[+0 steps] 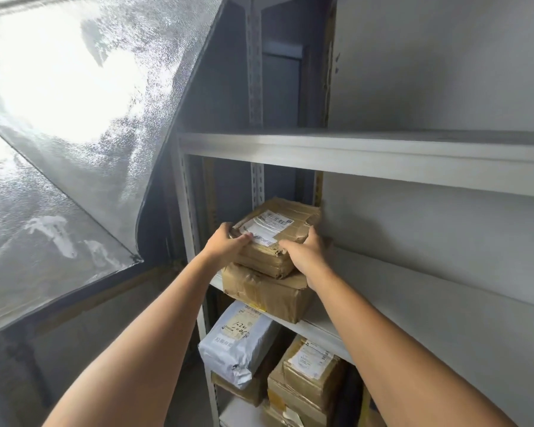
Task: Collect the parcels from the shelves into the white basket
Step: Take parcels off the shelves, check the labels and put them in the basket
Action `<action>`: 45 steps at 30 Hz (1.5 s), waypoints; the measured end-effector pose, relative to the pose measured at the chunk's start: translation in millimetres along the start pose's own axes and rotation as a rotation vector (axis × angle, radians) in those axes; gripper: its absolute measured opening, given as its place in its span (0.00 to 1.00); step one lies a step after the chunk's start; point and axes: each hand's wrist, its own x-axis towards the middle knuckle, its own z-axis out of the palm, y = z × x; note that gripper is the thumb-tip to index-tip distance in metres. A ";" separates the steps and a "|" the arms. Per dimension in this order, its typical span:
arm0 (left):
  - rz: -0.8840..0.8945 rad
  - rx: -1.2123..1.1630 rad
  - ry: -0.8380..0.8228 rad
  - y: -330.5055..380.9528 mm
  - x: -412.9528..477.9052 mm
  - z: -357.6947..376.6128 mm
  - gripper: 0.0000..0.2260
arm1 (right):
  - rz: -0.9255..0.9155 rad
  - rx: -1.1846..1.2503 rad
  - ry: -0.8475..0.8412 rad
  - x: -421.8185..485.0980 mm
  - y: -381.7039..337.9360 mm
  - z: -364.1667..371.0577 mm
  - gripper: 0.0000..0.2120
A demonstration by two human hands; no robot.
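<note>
The left hand (228, 243) grips the near left corner of the top parcel (285, 241), its fingers curled round the left edge and its thumb lying across the top beside the white label (267, 224); the right hand (305, 254) grips the right side of the same parcel, fingers wrapped round the far right edge, thumb on the crumpled top; both forearms reach up from the bottom of the view.

The top parcel is a flat brown box bound in clear tape, dented at its near edge; it lies on a second brown parcel (265, 292), a bigger one, also taped and creased, whose near corner juts past the front lip of the shelf (413, 291); the pair sits at the left end of that shelf, close to the grey slotted upright (257, 186); the rest of the board runs off pale to the right, against the white wall (444, 72).

Above it is another shelf board (352, 149); below it, on the next level down, a grey bag parcel (233, 346) with handwriting on its label leans out at the left; just beside it, to the right, stand stacked brown boxes (309, 369) with labels on top.

To the left of the rack a frosted window (59, 87) glares brightly, its dark frame slanting down toward the shelves.
</note>
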 end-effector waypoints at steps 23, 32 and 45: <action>-0.158 -0.477 0.199 -22.2 -305.0 34.4 0.15 | -0.492 -0.199 -0.644 -174.2 39.9 -81.5 0.48; -0.119 -0.341 0.591 -23.3 -482.7 31.3 0.22 | -0.515 -0.128 -0.934 -303.3 54.8 -90.8 0.37; -0.361 -0.350 0.824 -44.0 -720.9 43.2 0.19 | -0.606 -0.116 -1.288 -491.1 108.5 -125.7 0.45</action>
